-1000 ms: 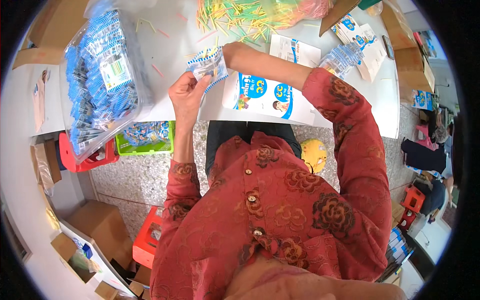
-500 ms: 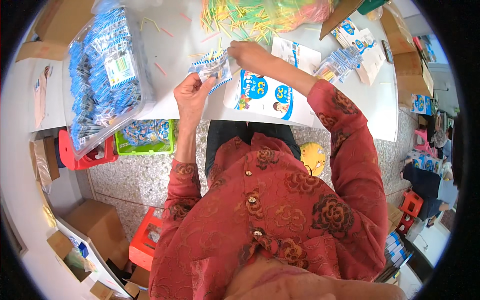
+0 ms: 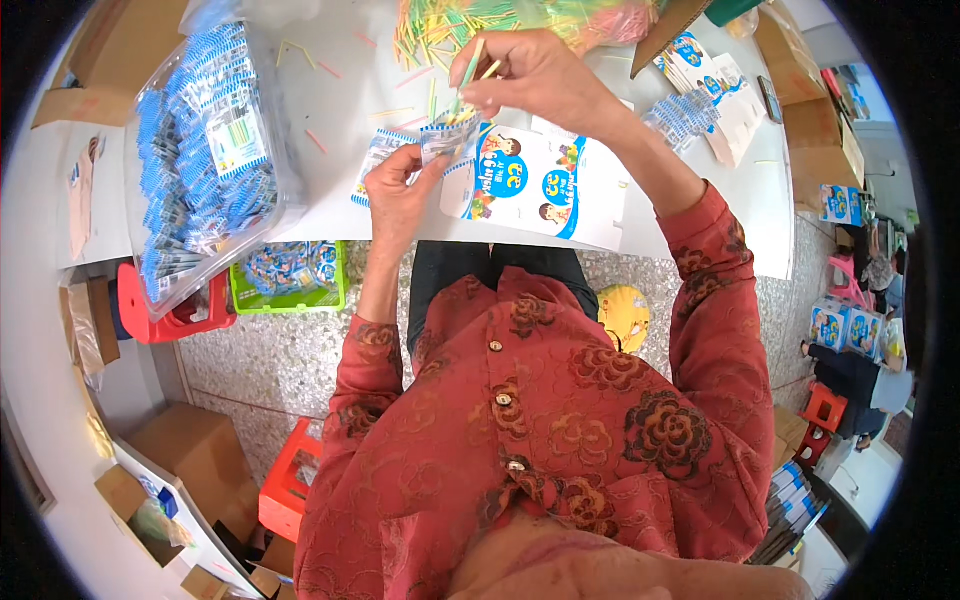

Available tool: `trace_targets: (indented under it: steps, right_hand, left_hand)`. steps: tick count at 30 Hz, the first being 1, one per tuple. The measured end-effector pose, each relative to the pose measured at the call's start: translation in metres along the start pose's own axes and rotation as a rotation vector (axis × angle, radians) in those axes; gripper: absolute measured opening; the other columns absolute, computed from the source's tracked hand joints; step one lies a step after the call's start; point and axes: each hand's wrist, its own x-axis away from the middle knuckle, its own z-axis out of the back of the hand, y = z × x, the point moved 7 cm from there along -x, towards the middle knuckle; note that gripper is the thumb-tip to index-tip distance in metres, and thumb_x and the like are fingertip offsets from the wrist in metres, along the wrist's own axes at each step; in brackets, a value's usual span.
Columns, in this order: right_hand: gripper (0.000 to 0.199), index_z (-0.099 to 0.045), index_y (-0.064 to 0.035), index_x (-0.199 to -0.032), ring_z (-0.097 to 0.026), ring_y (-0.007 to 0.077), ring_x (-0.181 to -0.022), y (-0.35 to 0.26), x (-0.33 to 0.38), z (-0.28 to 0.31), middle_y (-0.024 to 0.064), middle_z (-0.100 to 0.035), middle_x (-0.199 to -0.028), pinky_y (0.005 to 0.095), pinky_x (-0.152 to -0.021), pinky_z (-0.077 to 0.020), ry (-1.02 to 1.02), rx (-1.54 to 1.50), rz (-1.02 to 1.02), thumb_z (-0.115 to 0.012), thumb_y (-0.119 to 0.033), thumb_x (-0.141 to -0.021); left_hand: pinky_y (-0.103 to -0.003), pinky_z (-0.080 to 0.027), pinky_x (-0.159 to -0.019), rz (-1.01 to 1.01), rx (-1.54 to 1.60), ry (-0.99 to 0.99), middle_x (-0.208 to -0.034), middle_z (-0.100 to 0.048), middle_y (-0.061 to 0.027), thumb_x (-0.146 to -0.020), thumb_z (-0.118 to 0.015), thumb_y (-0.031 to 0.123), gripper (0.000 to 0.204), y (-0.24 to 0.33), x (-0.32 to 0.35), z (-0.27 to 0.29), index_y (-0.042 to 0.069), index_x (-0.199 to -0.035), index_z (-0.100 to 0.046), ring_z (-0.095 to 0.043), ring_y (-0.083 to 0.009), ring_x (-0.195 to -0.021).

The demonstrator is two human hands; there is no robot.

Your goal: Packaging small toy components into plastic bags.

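My left hand [image 3: 398,205] pinches a small blue-and-white plastic packet [image 3: 452,140] between thumb and fingers above the table's near edge. Just over it, my right hand [image 3: 555,82] has thin yellow and green plastic sticks [image 3: 471,66] between its fingers, their lower ends at the packet's top. Whether they are inside the packet I cannot tell. Another blue-edged packet [image 3: 374,172] lies beside my left hand. Under and right of my hands rests a flat white-and-blue printed carton [image 3: 600,200].
A clear plastic tub [image 3: 287,190] heaped with blue packets stands at the left. Loose coloured sticks [image 3: 425,22] are piled at the far side. Folded cartons [image 3: 735,140] lie at the right near a phone [image 3: 770,100]. Below the table are a green basket [image 3: 290,302] and red stools [image 3: 150,310].
My right hand has risen to the right and now shows sticks upright in its fingers. My left hand has shifted slightly right with the packet. Another packet now shows at its left.
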Motion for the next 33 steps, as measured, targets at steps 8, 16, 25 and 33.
trace_targets:
  steps: [8, 16, 25, 33]
  right_hand:
    - [0.016, -0.063, -0.0079, -0.095, -0.054, 0.0058, -0.065, -0.008, 0.002, -0.016, -0.0006, -0.061, -0.076, 0.0227, -0.058, -0.0438, -0.047, 0.451, 0.033, -0.064, -0.010, -0.079]
    - [0.025, -0.061, -0.0087, -0.109, -0.053, 0.0068, -0.087, -0.009, 0.005, 0.002, -0.0022, -0.060, -0.099, 0.0228, -0.068, -0.0420, 0.132, 0.378, 0.160, -0.060, -0.014, -0.084]
    - [0.015, -0.061, -0.0013, -0.091, -0.043, 0.0024, -0.063, 0.029, 0.029, -0.001, -0.0034, -0.054, -0.071, 0.0195, -0.055, -0.0367, 0.132, 0.259, -0.069, -0.058, -0.016, -0.088]
    - [0.016, -0.061, -0.0008, -0.093, -0.045, 0.0034, -0.064, 0.007, 0.032, 0.000, -0.0023, -0.055, -0.072, 0.0204, -0.056, -0.0385, 0.245, 0.288, 0.073, -0.057, -0.015, -0.089]
  left_hand:
    - [-0.019, -0.044, -0.065, -0.004, 0.032, -0.025, -0.079, -0.066, -0.0007, -0.078, -0.068, 0.003, 0.014, 0.010, 0.001, -0.006, 0.000, -0.091, -0.067, -0.055, -0.0042, -0.070]
    - [-0.018, -0.044, -0.065, 0.001, 0.199, -0.043, -0.081, -0.064, 0.0002, -0.080, -0.066, 0.002, 0.015, 0.016, -0.001, -0.008, -0.002, -0.094, -0.065, -0.054, -0.0033, -0.071]
    - [-0.020, -0.045, -0.068, -0.028, 0.209, 0.022, -0.084, -0.064, -0.0023, -0.082, -0.064, 0.003, 0.015, 0.036, -0.005, -0.002, -0.004, -0.096, -0.064, -0.055, -0.0048, -0.073]
    - [-0.019, -0.042, -0.065, -0.262, -0.109, 0.148, -0.075, -0.060, 0.0011, -0.084, -0.063, 0.006, 0.010, 0.076, 0.001, 0.007, -0.003, -0.087, -0.062, -0.051, -0.0047, -0.069]
